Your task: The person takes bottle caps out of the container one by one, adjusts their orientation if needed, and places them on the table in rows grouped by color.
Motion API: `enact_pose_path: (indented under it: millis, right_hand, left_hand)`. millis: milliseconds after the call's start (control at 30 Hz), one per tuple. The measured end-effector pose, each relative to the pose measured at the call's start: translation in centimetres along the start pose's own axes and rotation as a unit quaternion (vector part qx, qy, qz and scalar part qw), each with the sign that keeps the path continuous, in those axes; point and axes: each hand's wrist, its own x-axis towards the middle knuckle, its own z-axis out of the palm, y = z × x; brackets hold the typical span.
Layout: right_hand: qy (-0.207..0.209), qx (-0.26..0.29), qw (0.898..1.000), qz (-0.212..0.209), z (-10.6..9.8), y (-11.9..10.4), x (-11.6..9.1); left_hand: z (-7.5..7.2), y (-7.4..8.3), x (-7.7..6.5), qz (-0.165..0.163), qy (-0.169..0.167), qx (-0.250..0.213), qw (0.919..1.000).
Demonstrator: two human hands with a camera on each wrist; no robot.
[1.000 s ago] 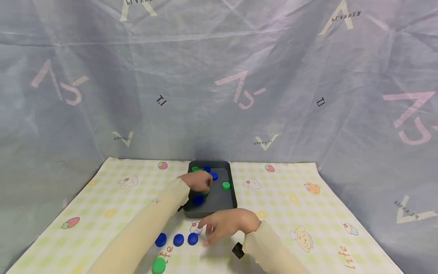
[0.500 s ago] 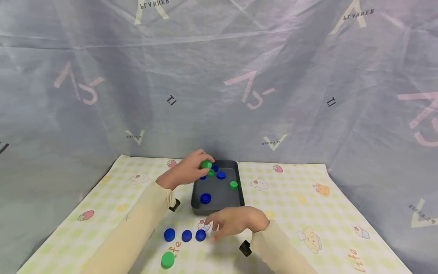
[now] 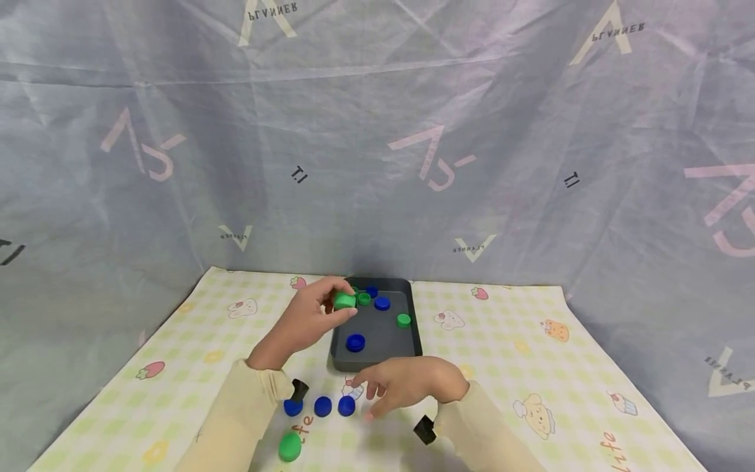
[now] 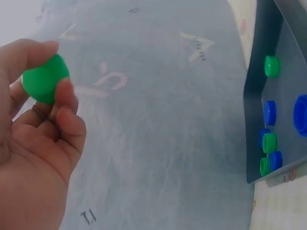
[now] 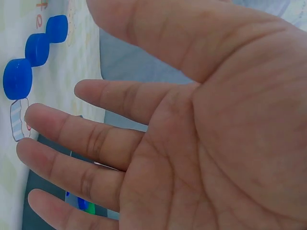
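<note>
In the head view my left hand (image 3: 309, 314) pinches a green bottle cap (image 3: 345, 301) between thumb and fingers, above the left rim of a dark grey tray (image 3: 377, 362). The left wrist view shows this cap's round green face (image 4: 45, 80) turned to the camera. My right hand (image 3: 407, 383), fingers loosely spread and holding nothing, hovers just right of a row of blue caps (image 3: 322, 406) on the cloth. Below that row lies another green cap (image 3: 290, 446). In the right wrist view the palm and spread fingers (image 5: 86, 143) are bare.
Inside the tray lie several caps, among them a large blue cap (image 3: 356, 343), a green cap (image 3: 404, 320) and a blue cap (image 3: 382, 303). A checked, printed cloth (image 3: 489, 354) covers the table. Grey curtain (image 3: 377, 164) hangs behind and at both sides.
My left hand has lifted the green cap from the tray, then moved left and toward me with it. The right hand stays beside the blue row; the head view has shifted slightly.
</note>
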Motion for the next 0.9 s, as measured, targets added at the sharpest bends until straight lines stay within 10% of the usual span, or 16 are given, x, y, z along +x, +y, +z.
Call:
enact_pose_path:
  millis: [300,633,767,900]
  right_hand:
    - [0.018,-0.01,1.0,0.005,-0.2,-0.3,-0.7]
    - [0.106,-0.018,0.989,-0.101,-0.8,-1.0,-1.0]
    - [0.232,0.011,0.953,-0.197,-0.9,-1.5,-1.0]
    - [0.37,-0.007,0.882,-0.292,-0.9,-1.7,-0.8]
  left_hand:
    - [-1.9,-0.1,-1.0,0.099,0.051,-0.007,0.9938]
    - [-1.9,0.6,-0.9,0.089,0.045,0.014,0.9949]
    - [-1.8,0.7,-1.0,0.084,0.044,0.016,0.9954]
    - [-1.6,0.8,-1.3,0.057,0.028,-0.003,0.998]
